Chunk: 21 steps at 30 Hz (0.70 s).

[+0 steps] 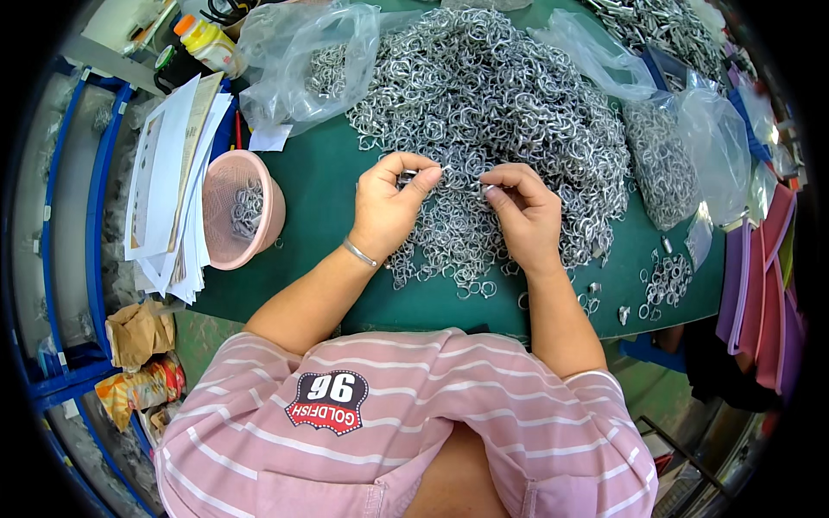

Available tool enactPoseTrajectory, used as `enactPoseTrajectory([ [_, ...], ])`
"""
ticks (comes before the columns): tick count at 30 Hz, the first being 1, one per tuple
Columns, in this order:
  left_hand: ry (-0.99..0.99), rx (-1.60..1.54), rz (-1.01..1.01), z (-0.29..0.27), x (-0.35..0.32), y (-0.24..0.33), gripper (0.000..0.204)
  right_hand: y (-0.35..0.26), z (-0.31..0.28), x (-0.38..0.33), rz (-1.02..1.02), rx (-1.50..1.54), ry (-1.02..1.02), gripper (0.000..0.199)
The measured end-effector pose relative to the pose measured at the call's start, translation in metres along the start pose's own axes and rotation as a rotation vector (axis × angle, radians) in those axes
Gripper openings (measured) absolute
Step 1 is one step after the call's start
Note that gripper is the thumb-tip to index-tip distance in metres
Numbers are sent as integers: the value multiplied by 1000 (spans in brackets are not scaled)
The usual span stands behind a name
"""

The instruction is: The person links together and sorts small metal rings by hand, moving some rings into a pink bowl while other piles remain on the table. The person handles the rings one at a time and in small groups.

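A big heap of silver metal rings (492, 82) covers the middle of the green table (302, 181). Over its near part, my left hand (390, 203) is closed in a pinch, with a shiny metal ring (406, 177) showing between thumb and curled fingers. A little to the right, my right hand (527, 216) pinches a small metal piece (487, 187) between thumb and forefinger; its exact shape is too small to tell. The two hands are apart, fingertips facing each other. Loose rings lie under and between them.
On the left stand a pink plastic basket (276, 211) with some rings inside, papers (164, 164) and a yellow bottle (210, 45). Clear plastic bags (302, 65) flank the heap; one bag of rings (661, 164) sits right. A smaller ring pile (667, 281) lies near the right edge.
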State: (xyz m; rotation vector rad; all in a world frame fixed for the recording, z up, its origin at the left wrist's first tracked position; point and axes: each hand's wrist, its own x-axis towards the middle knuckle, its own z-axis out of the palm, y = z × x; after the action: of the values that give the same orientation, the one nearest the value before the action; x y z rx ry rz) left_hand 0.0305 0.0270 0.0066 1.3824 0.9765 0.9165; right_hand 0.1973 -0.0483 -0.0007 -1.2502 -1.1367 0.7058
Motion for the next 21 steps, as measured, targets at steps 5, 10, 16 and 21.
enactPoseTrajectory([
  [5, -149, -1, 54, 6, -6, 6, 12, -2, 9, -2, -68, -51, -15, 18],
  [10, -216, 59, 105, 5, -7, 5, 14, -8, 10, -1, -236, -232, 14, 19],
  [16, -196, -437, -228, -3, -5, 2, 10, 1, 6, -3, 95, 266, 11, 13],
  [21, -189, -604, -182, 3, -7, 0, 12, 0, 11, -7, 163, 381, -81, 15],
])
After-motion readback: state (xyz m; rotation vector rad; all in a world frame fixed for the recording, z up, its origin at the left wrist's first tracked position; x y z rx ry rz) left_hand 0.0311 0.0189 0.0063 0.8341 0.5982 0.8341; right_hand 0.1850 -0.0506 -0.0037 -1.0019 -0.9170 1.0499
